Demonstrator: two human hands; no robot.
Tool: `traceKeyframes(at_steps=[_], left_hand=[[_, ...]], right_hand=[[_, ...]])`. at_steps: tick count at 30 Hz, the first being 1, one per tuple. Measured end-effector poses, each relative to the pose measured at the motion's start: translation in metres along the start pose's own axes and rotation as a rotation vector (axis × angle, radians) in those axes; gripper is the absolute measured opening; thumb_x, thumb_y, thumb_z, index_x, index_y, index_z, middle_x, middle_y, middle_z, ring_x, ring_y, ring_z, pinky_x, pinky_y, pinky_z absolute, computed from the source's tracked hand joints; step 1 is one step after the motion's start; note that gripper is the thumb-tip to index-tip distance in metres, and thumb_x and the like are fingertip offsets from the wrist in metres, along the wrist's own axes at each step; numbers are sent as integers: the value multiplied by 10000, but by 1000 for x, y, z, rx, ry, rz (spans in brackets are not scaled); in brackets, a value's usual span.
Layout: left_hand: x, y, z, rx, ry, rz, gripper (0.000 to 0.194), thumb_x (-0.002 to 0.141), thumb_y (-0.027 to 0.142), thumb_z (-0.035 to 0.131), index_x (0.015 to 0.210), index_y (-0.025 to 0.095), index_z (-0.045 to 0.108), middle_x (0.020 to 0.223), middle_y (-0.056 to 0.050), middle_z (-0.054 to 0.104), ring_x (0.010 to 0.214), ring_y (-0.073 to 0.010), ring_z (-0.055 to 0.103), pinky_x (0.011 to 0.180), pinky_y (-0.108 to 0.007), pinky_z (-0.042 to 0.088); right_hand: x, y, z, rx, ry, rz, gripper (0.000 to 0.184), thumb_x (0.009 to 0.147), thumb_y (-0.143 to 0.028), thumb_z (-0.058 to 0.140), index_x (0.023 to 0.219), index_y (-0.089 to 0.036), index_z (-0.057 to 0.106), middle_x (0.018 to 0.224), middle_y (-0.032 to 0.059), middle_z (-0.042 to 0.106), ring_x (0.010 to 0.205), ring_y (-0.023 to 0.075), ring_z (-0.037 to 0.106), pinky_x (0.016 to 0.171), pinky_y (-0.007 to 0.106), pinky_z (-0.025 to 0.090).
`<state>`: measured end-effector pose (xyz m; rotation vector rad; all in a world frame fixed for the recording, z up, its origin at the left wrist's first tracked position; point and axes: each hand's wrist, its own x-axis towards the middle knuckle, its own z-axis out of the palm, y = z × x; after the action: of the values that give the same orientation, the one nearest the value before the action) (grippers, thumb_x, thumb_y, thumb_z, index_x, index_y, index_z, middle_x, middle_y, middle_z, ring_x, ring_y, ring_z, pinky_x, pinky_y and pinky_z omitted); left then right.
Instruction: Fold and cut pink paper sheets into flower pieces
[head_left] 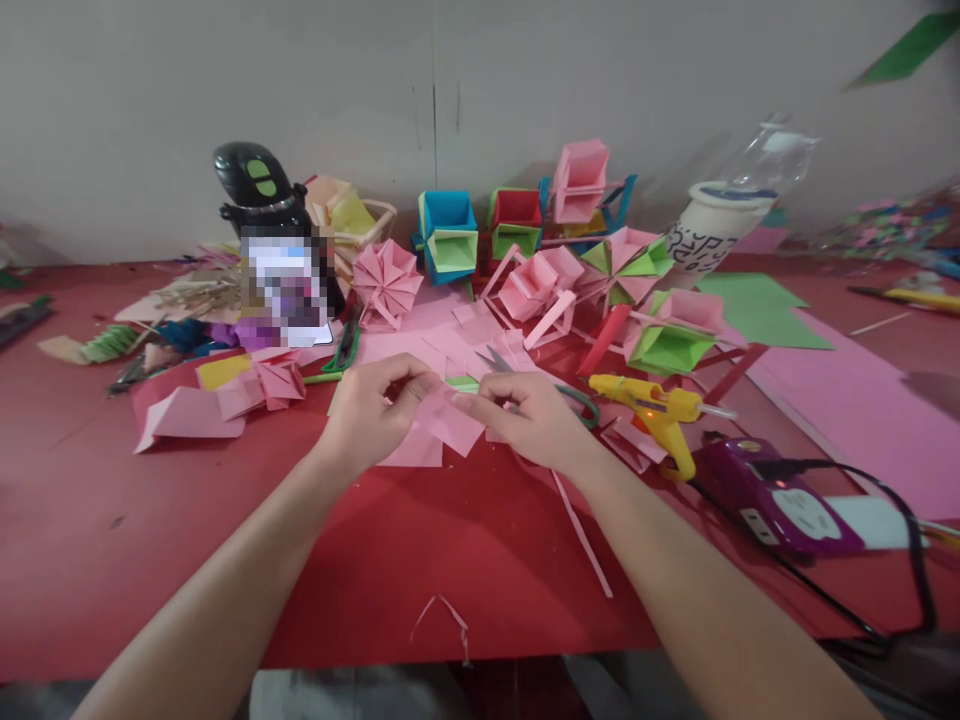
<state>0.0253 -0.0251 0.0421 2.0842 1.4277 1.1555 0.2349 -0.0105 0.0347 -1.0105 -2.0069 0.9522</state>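
Observation:
A small piece of pink paper (448, 420) is held between my two hands, above the middle of the red table. My left hand (379, 410) pinches its left edge with thumb and fingers. On the other side, my right hand (529, 415) grips the right edge in the same way. Beneath the hands lie more pink paper pieces (412, 450). Scissors (495, 360) with a dark green handle rest just behind my right hand, which partly hides them. A green-handled cutter (347, 340) lies behind my left hand.
To the right are a yellow glue gun (649, 405) and a purple power strip (780, 500) with a black cord. Folded paper models (446, 235) stand along the back. A phone (289, 290) leans on a black holder at left. Pink sheets (847, 400) cover the right side.

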Motion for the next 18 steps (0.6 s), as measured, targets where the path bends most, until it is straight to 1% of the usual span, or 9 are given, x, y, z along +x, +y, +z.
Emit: traceKeyframes(at_steps=[2, 5, 7, 11, 15, 18], left_hand=[[1, -1, -1, 4, 25, 9, 189, 927, 228, 572, 768, 177, 661, 690, 2, 662, 629, -120, 540, 578, -245, 403], [3, -5, -4, -2, 68, 3, 180, 930, 239, 579, 778, 176, 652, 702, -5, 661, 633, -123, 553, 582, -246, 418], [3, -8, -5, -21, 81, -21, 176, 935, 258, 583, 793, 178, 650, 689, -1, 642, 605, -121, 557, 556, -242, 422], [3, -10, -4, -95, 57, -77, 185, 950, 295, 590, 813, 181, 640, 635, 26, 582, 494, -91, 552, 491, -219, 431], [4, -8, -2, -203, 4, -124, 182, 939, 305, 607, 813, 174, 621, 716, 15, 615, 450, -72, 567, 454, -207, 457], [5, -5, -3, -266, -50, -154, 192, 939, 307, 604, 804, 170, 610, 659, 20, 599, 450, -83, 576, 451, -207, 460]], right_hand=[[1, 2, 0, 14, -5, -5, 473, 945, -471, 629, 600, -181, 484, 598, -38, 453, 585, 100, 410, 562, 261, 319], [2, 3, 0, 27, -9, -34, 384, 967, -448, 590, 692, -180, 570, 683, -12, 546, 655, 118, 485, 608, 256, 372], [2, 2, -1, 32, 27, -20, 367, 952, -452, 607, 706, -179, 608, 693, -2, 580, 655, 124, 505, 603, 257, 383], [1, 3, -2, 71, 105, 48, 406, 889, -503, 686, 650, -182, 621, 640, -10, 564, 582, 116, 474, 561, 265, 367], [3, 6, -3, 151, 127, 17, 379, 902, -484, 682, 689, -175, 625, 674, -6, 573, 645, 126, 500, 621, 271, 400], [5, 9, -3, 208, 150, 34, 366, 917, -491, 659, 740, -172, 630, 681, -10, 563, 643, 124, 497, 615, 267, 402]])
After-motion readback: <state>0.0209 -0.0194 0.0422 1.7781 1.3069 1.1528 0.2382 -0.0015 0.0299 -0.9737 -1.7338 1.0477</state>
